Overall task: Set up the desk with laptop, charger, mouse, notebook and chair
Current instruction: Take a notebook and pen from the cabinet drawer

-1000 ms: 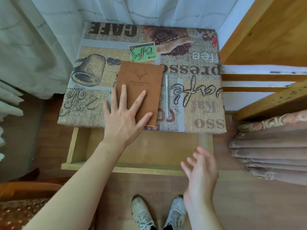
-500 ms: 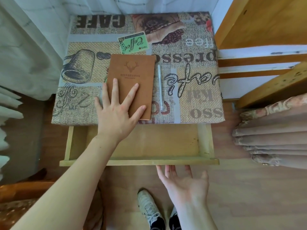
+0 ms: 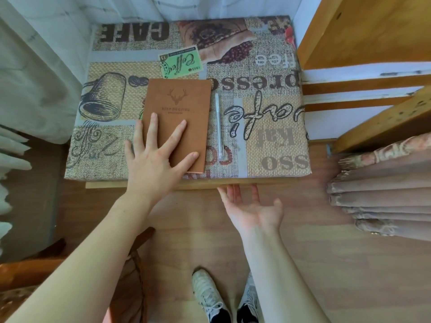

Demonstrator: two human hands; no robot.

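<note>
A brown notebook (image 3: 180, 106) with a stamped deer head lies on the small desk (image 3: 268, 127), which is covered by a coffee-print cloth. My left hand (image 3: 156, 159) rests flat on the notebook's near half, fingers spread. Right of the notebook lies a clear pen (image 3: 218, 127). My right hand (image 3: 251, 206) is palm up with its fingertips against the front of the drawer (image 3: 112, 184), which is pushed in almost flush under the desk's edge. A wooden chair (image 3: 28, 271) shows at the lower left, partly behind my left arm.
White curtains (image 3: 30, 73) hang at the left and behind the desk. A wooden bed frame (image 3: 363, 33) and folded brown drapes (image 3: 382, 190) crowd the right side. My two sneakers (image 3: 210, 297) stand on the wooden floor below the desk.
The drawer was wide open a second ago and is now pushed in under the desk by my right hand. My left hand stayed flat on the notebook.
</note>
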